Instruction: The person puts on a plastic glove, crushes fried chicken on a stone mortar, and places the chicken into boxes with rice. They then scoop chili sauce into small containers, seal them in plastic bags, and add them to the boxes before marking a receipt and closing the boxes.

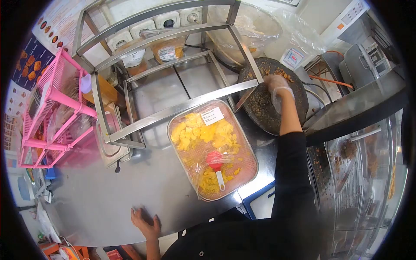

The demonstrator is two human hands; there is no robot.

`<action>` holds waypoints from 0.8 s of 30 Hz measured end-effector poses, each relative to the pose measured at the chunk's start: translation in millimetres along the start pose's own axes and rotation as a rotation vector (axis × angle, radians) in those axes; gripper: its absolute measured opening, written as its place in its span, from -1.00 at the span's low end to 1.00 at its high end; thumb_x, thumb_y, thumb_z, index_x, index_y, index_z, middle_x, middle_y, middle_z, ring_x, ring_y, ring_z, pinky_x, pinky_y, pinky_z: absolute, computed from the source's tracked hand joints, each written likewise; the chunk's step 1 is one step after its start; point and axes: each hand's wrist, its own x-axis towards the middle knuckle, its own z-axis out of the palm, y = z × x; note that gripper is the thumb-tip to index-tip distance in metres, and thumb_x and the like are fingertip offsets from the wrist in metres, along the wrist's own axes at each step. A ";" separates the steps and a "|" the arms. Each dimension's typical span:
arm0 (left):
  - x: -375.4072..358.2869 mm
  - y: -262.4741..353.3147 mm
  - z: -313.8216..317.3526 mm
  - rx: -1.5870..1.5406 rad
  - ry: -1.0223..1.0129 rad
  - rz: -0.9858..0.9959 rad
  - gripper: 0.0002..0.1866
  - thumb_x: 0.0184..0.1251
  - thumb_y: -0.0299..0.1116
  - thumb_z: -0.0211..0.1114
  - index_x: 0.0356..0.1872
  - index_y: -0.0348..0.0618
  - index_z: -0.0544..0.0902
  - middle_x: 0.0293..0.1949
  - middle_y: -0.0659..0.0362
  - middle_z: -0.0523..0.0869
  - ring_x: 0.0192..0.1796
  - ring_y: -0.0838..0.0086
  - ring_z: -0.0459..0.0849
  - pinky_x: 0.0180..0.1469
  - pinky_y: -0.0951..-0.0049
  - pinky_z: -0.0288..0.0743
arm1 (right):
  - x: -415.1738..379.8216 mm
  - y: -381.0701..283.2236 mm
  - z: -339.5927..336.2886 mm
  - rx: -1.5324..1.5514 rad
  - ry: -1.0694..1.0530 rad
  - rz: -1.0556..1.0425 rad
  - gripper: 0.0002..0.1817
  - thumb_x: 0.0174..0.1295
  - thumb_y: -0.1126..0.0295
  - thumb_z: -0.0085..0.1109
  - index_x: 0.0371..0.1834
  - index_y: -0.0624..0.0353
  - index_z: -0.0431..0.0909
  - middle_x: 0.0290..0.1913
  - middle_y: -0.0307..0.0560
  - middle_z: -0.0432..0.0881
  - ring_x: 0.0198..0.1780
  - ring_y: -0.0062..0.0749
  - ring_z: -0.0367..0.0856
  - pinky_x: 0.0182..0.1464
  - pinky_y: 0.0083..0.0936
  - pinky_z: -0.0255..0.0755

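Observation:
My right hand (pixel 278 85), in a clear plastic glove, reaches into a wide dark round stone-like mortar (pixel 299 110) at the right. It looks curled, fingers down among brownish crumbs (pixel 284 75); whatever it grips is hidden under it. My left hand (pixel 145 223) is bare, fingers apart, at the near edge of the steel table (pixel 108 190). Between the hands lies a wire-bottomed tray (pixel 255 167) of yellow crumbly food (pixel 221 134), partly under clear film with a white label (pixel 212 115). A red scoop (pixel 214 160) with a pale handle rests on it.
A steel frame rack (pixel 173 108) stands behind the tray, its corner close to the mortar. Pink shelves (pixel 60 97) with bagged items are at the left. A plastic-lined tub (pixel 242 32) stands behind the mortar; a clear-sided case (pixel 359 173) is at the right.

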 end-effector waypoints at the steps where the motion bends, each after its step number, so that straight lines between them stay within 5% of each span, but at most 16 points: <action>1: 0.0 -0.5 -0.2 0.001 0.002 0.004 -0.31 0.11 -0.18 0.27 0.24 -0.31 0.28 0.20 -0.16 0.34 0.36 -0.18 0.16 0.32 -0.14 -0.03 | -7.6 -2.7 -6.9 0.049 0.077 0.028 -0.70 0.22 0.33 0.00 -0.04 0.02 0.65 -0.05 0.12 0.65 0.03 -0.03 0.62 0.12 -0.22 0.42; 3: 0.1 -0.3 1.3 -0.003 -0.007 -0.022 -0.31 0.11 -0.18 0.27 0.24 -0.32 0.28 0.21 -0.16 0.34 0.36 -0.18 0.16 0.33 -0.14 -0.03 | -27.1 -9.1 -33.8 0.145 0.237 0.086 -0.69 0.22 0.32 -0.01 -0.03 0.02 0.65 -0.05 0.12 0.65 0.04 -0.03 0.61 0.12 -0.24 0.43; 4: -1.6 -0.4 0.4 -0.005 -0.015 -0.033 -0.31 0.11 -0.18 0.27 0.24 -0.33 0.28 0.21 -0.17 0.34 0.36 -0.18 0.16 0.33 -0.14 -0.03 | -42.3 -27.7 -52.1 0.422 0.179 0.161 -0.70 0.22 0.34 0.00 -0.05 0.00 0.66 -0.04 0.11 0.65 0.05 -0.02 0.60 0.10 -0.24 0.43; 7: -1.8 -3.1 -0.2 0.017 -0.044 0.001 -0.31 0.11 -0.18 0.27 0.23 -0.35 0.28 0.22 -0.19 0.33 0.37 -0.18 0.15 0.33 -0.14 -0.04 | -34.6 -42.9 -47.6 0.266 -0.181 -0.020 -0.68 0.19 0.34 0.03 0.00 0.03 0.63 0.03 0.11 0.62 0.11 -0.11 0.58 0.18 -0.25 0.40; 11: -2.3 1.4 -1.3 -0.021 -0.024 -0.039 -0.30 0.13 -0.15 0.26 0.22 -0.38 0.28 0.24 -0.24 0.29 0.38 -0.20 0.12 0.34 -0.14 -0.05 | -33.1 -40.5 -42.8 0.365 0.161 0.028 -0.67 0.05 0.43 0.13 -0.08 0.08 0.67 -0.14 0.07 0.70 -0.09 -0.19 0.66 0.06 -0.34 0.46; 13: -4.5 -0.7 0.0 -0.041 -0.036 -0.054 -0.29 0.13 -0.13 0.26 0.22 -0.39 0.28 0.25 -0.27 0.27 0.38 -0.21 0.12 0.34 -0.14 -0.05 | -49.0 -59.4 -52.1 0.678 -0.223 -0.164 -0.66 0.03 0.46 0.14 -0.07 0.07 0.67 -0.13 0.08 0.69 -0.09 -0.18 0.67 0.04 -0.35 0.48; 14: -6.6 -4.7 1.2 -0.013 -0.058 -0.044 -0.29 0.14 -0.13 0.26 0.22 -0.38 0.28 0.27 -0.31 0.23 0.37 -0.22 0.11 0.34 -0.13 -0.06 | -61.3 -77.4 -71.6 0.456 -0.192 -0.151 -0.65 0.03 0.51 0.13 -0.07 0.08 0.66 -0.11 0.09 0.69 -0.10 -0.15 0.68 0.01 -0.36 0.51; 17: -6.1 -0.5 0.2 -0.024 -0.048 -0.066 -0.30 0.13 -0.12 0.25 0.22 -0.37 0.28 0.26 -0.33 0.23 0.37 -0.22 0.11 0.34 -0.13 -0.06 | -15.6 -46.0 -24.2 0.510 0.204 0.170 -0.59 0.02 0.60 0.13 -0.02 0.02 0.66 -0.03 0.03 0.67 0.03 -0.17 0.64 0.10 -0.38 0.47; 18: -6.2 -1.1 -1.1 -0.007 -0.053 -0.054 -0.31 0.10 -0.20 0.26 0.23 -0.36 0.27 0.27 -0.32 0.22 0.38 -0.19 0.11 0.35 -0.10 -0.04 | -25.1 -42.4 -33.2 0.642 0.193 0.202 -0.58 0.02 0.58 0.12 -0.02 0.00 0.66 -0.01 0.01 0.66 0.04 -0.18 0.63 0.11 -0.36 0.46; 21: -4.2 3.1 0.1 0.011 -0.066 -0.036 -0.31 0.05 -0.37 0.27 0.25 -0.34 0.25 0.31 -0.32 0.19 0.38 -0.15 0.11 0.37 -0.04 -0.02 | -41.0 -60.6 -47.7 0.534 -0.043 -0.196 -0.57 0.01 0.59 0.10 0.00 0.02 0.64 0.01 0.05 0.64 0.00 -0.15 0.65 0.10 -0.32 0.48; 22: -3.0 5.7 0.1 0.005 -0.070 -0.038 -0.31 0.05 -0.37 0.27 0.25 -0.34 0.24 0.31 -0.32 0.19 0.38 -0.15 0.11 0.37 -0.04 -0.02 | -46.8 -74.2 -54.9 0.567 -0.113 -0.154 -0.60 0.04 0.53 0.10 0.00 0.02 0.64 -0.01 0.08 0.64 -0.01 -0.10 0.65 0.09 -0.31 0.49; 24: -4.0 14.1 -10.2 -0.008 -0.084 -0.075 -0.31 0.06 -0.38 0.27 0.26 -0.34 0.24 0.31 -0.32 0.18 0.38 -0.16 0.11 0.37 -0.04 -0.02 | -15.1 -54.6 -23.4 0.510 0.214 0.017 -0.56 0.04 0.48 0.16 0.07 0.06 0.58 -0.07 0.04 0.68 -0.07 -0.19 0.66 0.01 -0.37 0.50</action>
